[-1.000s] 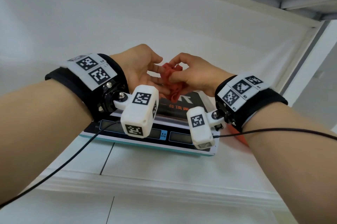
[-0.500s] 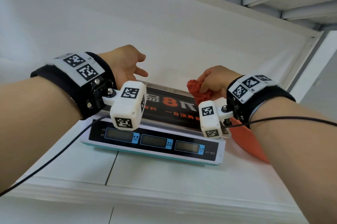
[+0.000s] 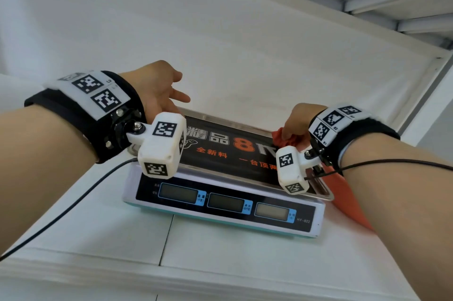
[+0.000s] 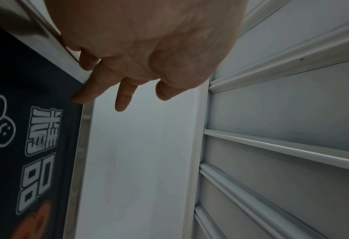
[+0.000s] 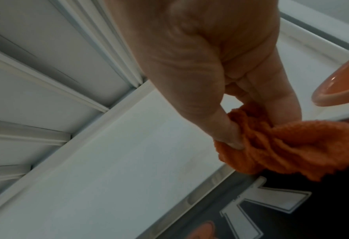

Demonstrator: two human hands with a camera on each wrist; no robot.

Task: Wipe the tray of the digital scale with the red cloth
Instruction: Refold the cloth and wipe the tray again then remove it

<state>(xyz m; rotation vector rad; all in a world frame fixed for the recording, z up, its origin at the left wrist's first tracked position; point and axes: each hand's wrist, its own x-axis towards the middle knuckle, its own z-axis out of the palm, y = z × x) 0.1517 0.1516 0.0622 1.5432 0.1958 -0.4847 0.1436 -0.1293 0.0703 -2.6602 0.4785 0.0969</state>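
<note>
Since 1 second ago the 2 hands have parted: then both met over the cloth above the scale, now the right hand (image 3: 295, 120) alone has it, lowered to the tray's far right corner. The left hand (image 3: 157, 89) hovers over the tray's far left corner with fingers loose and spread, holding nothing; in the left wrist view 1 fingertip sits at the rim, though contact cannot be confirmed.

The cloth (image 5: 271, 145) is bunched into a wad, pinched between thumb and fingers, its lower folds resting on the tray (image 3: 228, 161) near the steel rim. It looks like soft, light terry that will crumple and slip out of a loose pinch, so a fuller grip on the bunched middle, with the fingers flattening it against the surface, would probably wipe better.

The tray seems a thin, smooth metal plate with a glossy printed face, sitting on the scale (image 3: 220, 205) on the white tabletop (image 3: 232, 251). An orange dish (image 5: 345, 84) lies just right of the scale.
</note>
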